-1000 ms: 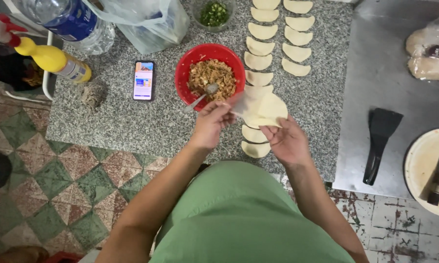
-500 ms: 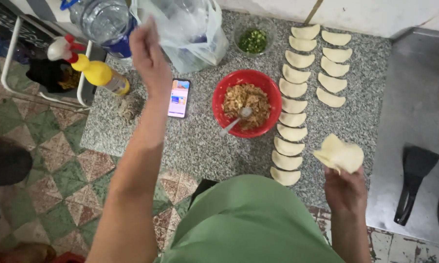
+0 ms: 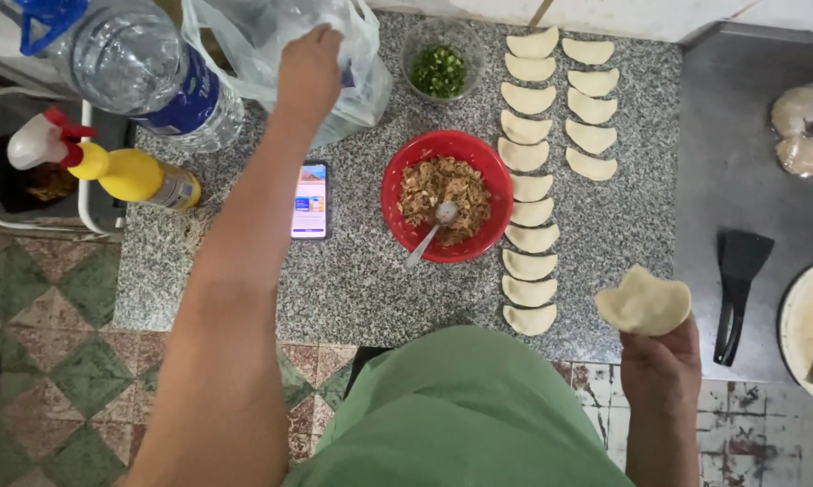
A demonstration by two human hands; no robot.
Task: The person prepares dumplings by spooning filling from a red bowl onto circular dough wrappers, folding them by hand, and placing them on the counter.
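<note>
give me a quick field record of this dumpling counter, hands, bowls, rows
left hand: left hand reaching into clear plastic bag
right hand: right hand holding folded pale dough dumpling
red bowl: round red plastic bowl of brown filling, metal spoon in it
small bowl: glass bowl of chopped greens
rows: two rows of folded dumplings on grey speckled granite counter

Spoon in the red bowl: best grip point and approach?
Grip the spoon by its handle end, which juts over the red bowl rim toward the person. Come from above on the near side; its head is sunk in the filling.
</note>
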